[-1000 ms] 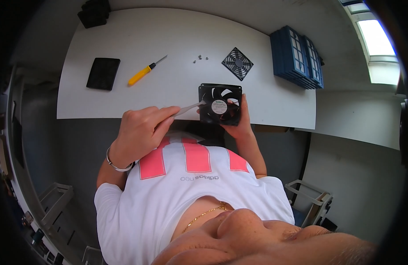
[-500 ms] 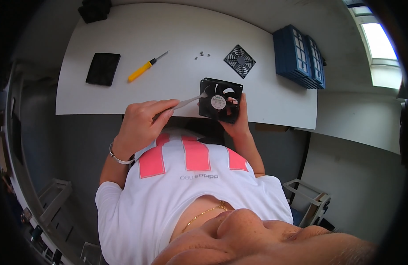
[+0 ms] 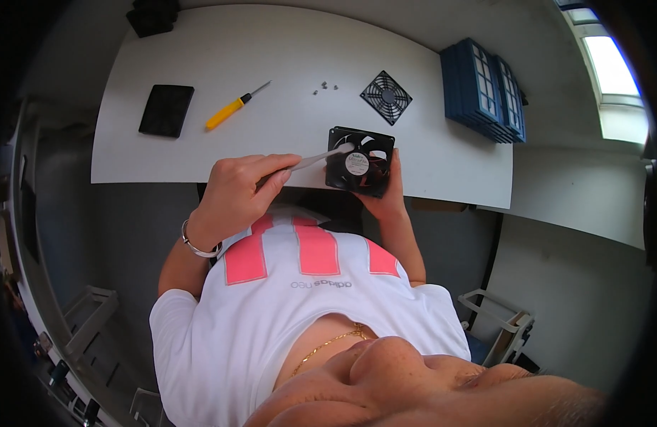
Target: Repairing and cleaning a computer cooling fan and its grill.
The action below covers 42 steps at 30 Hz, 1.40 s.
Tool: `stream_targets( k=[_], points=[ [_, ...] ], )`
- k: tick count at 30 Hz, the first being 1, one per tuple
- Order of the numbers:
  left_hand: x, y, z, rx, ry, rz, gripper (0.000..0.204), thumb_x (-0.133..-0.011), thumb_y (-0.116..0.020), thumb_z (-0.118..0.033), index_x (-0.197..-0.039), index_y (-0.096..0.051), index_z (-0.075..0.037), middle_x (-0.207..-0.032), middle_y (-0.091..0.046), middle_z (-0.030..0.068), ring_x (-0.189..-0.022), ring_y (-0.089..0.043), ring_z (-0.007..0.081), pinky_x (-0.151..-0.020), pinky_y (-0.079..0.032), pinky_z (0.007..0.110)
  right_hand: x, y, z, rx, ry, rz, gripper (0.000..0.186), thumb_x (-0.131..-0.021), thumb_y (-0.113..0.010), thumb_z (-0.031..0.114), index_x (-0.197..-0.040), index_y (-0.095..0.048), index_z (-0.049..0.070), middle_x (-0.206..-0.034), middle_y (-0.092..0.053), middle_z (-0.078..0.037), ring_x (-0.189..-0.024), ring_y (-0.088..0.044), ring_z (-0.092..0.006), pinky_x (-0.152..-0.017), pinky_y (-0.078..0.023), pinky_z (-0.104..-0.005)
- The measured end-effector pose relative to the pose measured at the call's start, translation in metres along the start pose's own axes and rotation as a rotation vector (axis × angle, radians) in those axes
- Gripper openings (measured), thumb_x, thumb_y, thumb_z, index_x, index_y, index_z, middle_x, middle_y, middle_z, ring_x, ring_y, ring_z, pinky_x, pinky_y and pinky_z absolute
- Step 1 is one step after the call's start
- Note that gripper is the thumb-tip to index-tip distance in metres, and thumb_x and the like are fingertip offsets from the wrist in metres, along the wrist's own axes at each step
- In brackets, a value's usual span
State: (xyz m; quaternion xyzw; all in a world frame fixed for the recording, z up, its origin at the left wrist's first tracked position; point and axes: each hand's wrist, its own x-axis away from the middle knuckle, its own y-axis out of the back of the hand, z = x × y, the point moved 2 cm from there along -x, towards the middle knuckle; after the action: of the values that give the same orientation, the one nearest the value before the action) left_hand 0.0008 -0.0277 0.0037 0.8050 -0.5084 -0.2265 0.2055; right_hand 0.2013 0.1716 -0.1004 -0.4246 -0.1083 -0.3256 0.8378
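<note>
In my right hand (image 3: 390,199) I hold a square black cooling fan (image 3: 356,164) with a round pale label at its hub. It is tilted toward me over the table's near edge, my thumb and fingers along its right and lower sides. My left hand (image 3: 244,193) pinches a slim light-grey brush (image 3: 316,159) by its handle. The brush's pale tip lies over the upper part of the fan, just above the hub; contact with the blades is hard to make out.
On the white table (image 3: 271,43) lie a yellow screwdriver (image 3: 226,114), a black square panel (image 3: 166,110), several small screws (image 3: 324,86) and a black fan grille (image 3: 387,97). Blue drawer boxes (image 3: 471,92) stand at the right, a dark object (image 3: 152,17) at the far left corner.
The brush and my left hand have moved right, bringing the tip from the fan's left side to above the hub. The fan has shifted slightly right in my right hand.
</note>
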Motion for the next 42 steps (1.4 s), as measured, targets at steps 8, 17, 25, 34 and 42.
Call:
stream_targets(
  k=[8, 17, 25, 34, 42],
  points=[
    [0.000, -0.006, 0.002, -0.009, -0.033, -0.014, 0.022, -0.092, -0.067, -0.008, -0.112, -0.076, -0.003, -0.092, -0.076, 0.0143, -0.069, -0.069, 0.0228, -0.063, -0.053, 0.030, 0.001, -0.006, 0.006, -0.111, 0.040, -0.017, 0.087, -0.097, -0.034, 0.075, -0.144, -0.049, 0.003, -0.138, -0.058, -0.025, -0.129, -0.055, -0.0472, -0.108, -0.045, -0.0606],
    [0.002, -0.011, -0.005, -0.236, -0.125, -0.057, 0.024, -0.090, -0.069, -0.006, -0.113, -0.076, -0.006, -0.083, -0.074, 0.0105, -0.062, -0.065, 0.0209, -0.057, -0.050, 0.030, -0.003, 0.002, 0.002, -0.069, 0.050, -0.111, 0.090, -0.097, -0.033, 0.075, -0.147, -0.045, 0.002, -0.139, -0.056, -0.026, -0.127, -0.055, -0.0505, -0.108, -0.045, -0.0608],
    [0.000, 0.002, -0.011, -0.128, -0.096, -0.059, 0.024, -0.090, -0.069, -0.006, -0.113, -0.076, -0.006, -0.081, -0.073, 0.0097, -0.061, -0.064, 0.0203, -0.056, -0.049, 0.029, 0.000, 0.004, 0.001, -0.024, -0.016, -0.044, 0.058, -0.101, -0.045, 0.065, -0.121, -0.062, 0.014, -0.121, -0.065, -0.008, -0.116, -0.063, -0.0256, -0.099, -0.052, -0.0492],
    [-0.006, -0.008, 0.004, -0.199, -0.140, -0.027, 0.024, -0.091, -0.068, -0.009, -0.114, -0.075, -0.008, -0.081, -0.072, 0.0099, -0.061, -0.063, 0.0210, -0.057, -0.049, 0.031, -0.008, 0.023, -0.006, 0.063, -0.062, -0.124, 0.082, -0.099, -0.029, 0.072, -0.146, -0.048, 0.008, -0.139, -0.058, -0.021, -0.128, -0.057, -0.0417, -0.107, -0.046, -0.0580],
    [-0.005, -0.020, 0.017, -0.196, -0.107, 0.024, 0.023, -0.091, -0.067, -0.010, -0.112, -0.075, -0.008, -0.084, -0.074, 0.0103, -0.065, -0.066, 0.0226, -0.059, -0.051, 0.030, -0.002, -0.014, 0.010, -0.007, 0.004, 0.052, 0.089, -0.097, -0.031, 0.076, -0.151, -0.041, 0.005, -0.140, -0.056, -0.024, -0.124, -0.058, -0.0490, -0.100, -0.049, -0.0639]
  ],
)
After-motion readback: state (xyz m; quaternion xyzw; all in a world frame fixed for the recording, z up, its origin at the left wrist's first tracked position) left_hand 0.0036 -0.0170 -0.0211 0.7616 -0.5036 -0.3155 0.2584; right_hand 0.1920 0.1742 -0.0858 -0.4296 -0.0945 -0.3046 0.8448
